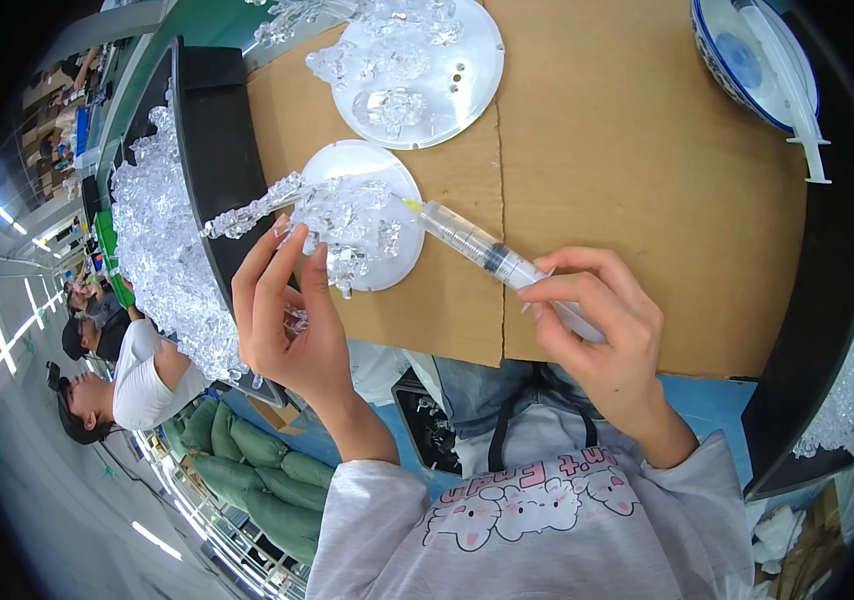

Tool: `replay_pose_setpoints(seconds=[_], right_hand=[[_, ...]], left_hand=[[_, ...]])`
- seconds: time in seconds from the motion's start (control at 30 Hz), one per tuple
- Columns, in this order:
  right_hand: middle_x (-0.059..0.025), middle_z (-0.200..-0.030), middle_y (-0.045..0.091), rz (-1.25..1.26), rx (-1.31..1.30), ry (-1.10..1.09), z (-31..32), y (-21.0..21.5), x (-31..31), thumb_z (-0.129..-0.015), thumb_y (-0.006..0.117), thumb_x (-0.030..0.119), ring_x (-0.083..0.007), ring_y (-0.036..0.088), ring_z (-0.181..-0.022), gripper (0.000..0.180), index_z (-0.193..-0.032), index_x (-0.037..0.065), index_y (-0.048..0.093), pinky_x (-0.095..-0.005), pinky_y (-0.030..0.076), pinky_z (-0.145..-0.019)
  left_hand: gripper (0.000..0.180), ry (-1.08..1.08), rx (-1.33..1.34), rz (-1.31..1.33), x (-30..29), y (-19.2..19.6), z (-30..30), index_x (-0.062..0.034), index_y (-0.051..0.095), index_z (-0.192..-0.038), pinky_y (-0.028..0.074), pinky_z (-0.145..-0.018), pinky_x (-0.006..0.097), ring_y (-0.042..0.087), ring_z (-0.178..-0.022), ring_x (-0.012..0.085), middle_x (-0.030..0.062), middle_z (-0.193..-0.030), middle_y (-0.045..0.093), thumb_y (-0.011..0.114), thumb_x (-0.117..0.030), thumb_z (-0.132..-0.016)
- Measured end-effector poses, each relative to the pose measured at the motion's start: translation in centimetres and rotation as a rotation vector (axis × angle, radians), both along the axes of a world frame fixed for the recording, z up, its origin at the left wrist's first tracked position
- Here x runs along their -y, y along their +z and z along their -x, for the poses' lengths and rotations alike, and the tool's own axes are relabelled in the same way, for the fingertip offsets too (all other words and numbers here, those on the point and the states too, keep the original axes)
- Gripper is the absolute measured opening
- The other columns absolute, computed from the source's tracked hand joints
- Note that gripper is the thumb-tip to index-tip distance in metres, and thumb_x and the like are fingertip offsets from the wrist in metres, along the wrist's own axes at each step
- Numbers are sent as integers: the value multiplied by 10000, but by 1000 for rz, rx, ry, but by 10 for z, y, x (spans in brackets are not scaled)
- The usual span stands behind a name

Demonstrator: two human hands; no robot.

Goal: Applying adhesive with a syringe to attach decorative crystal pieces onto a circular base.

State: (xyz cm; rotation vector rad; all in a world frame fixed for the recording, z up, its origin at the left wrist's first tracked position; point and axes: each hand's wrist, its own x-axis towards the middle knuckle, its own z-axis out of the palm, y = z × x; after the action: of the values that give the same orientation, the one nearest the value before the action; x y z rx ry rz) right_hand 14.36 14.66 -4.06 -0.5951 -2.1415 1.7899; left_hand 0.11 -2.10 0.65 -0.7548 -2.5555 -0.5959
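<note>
My right hand (602, 315) is closed around a clear syringe (469, 242) with a dark plunger seal. Its yellow tip points left, close to the right side of a small white round plate (405, 255). Clear faceted plastic pieces (352, 215) are clustered on this plate, and one long spiky piece (252, 212) sticks out over its left edge. At the plate's near-left side, my left hand (292, 310) pinches a small clear plastic piece (311, 242) between thumb and fingers. Part of that piece is hidden by the fingertips.
A larger white disc (477, 75) with clear pieces lies farther back on the cardboard (637, 180). Black bins of clear pieces stand left (222, 130) and right (797, 330). A blue-and-white bowl (712, 70) holds another syringe (792, 90). People sit at the left.
</note>
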Motion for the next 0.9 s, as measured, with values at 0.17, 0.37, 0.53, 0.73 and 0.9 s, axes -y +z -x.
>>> replay_pose_setpoints(seconds=[0.17, 0.37, 0.53, 0.73, 0.9], right_hand=[[-112, -954, 623, 6, -11, -8, -1, 1, 0, -678, 645, -82, -183, 637, -770, 214, -852, 36, 688, -276, 503, -664], [-114, -956, 626, 8, -20, -23, -3, 1, -3, -675, 644, -85, -184, 635, -782, 216, -853, 30, 687, -271, 497, -675], [-55, -961, 618, -76, -73, -31, -2, -2, -4, -702, 680, -46, -122, 626, -637, 203, -857, 84, 686, -249, 460, -442], [-54, -963, 621, -75, -81, -47, -3, -3, -6, -699, 684, -46, -117, 625, -638, 206, -857, 86, 689, -247, 443, -436], [-91, -977, 621, -26, -29, -15, -4, 5, -8, -696, 665, -71, -155, 631, -727, 207, -861, 52, 683, -260, 471, -568]], left_hand=[[225, 8, 13, -4, 0, 0, -1, -60, 725, -931, 314, -440, 169, 483, -564, 27, 80, -990, 690, 749, 25, -725], [232, 9, 12, 6, -1, 2, -2, -62, 725, -932, 313, -440, 170, 500, -586, 30, 78, -991, 687, 745, 34, -722], [233, 25, 18, 22, 0, 3, -3, -63, 723, -936, 327, -441, 174, 517, -601, 42, 77, -992, 684, 743, 33, -725], [225, 41, 11, 86, -6, 6, -4, -62, 723, -941, 372, -461, 187, 578, -658, 82, 87, -987, 682, 734, 29, -735], [219, 36, 14, 145, -14, 15, -4, -49, 721, -942, 488, -554, 238, 645, -730, 154, 107, -980, 680, 721, 38, -740]])
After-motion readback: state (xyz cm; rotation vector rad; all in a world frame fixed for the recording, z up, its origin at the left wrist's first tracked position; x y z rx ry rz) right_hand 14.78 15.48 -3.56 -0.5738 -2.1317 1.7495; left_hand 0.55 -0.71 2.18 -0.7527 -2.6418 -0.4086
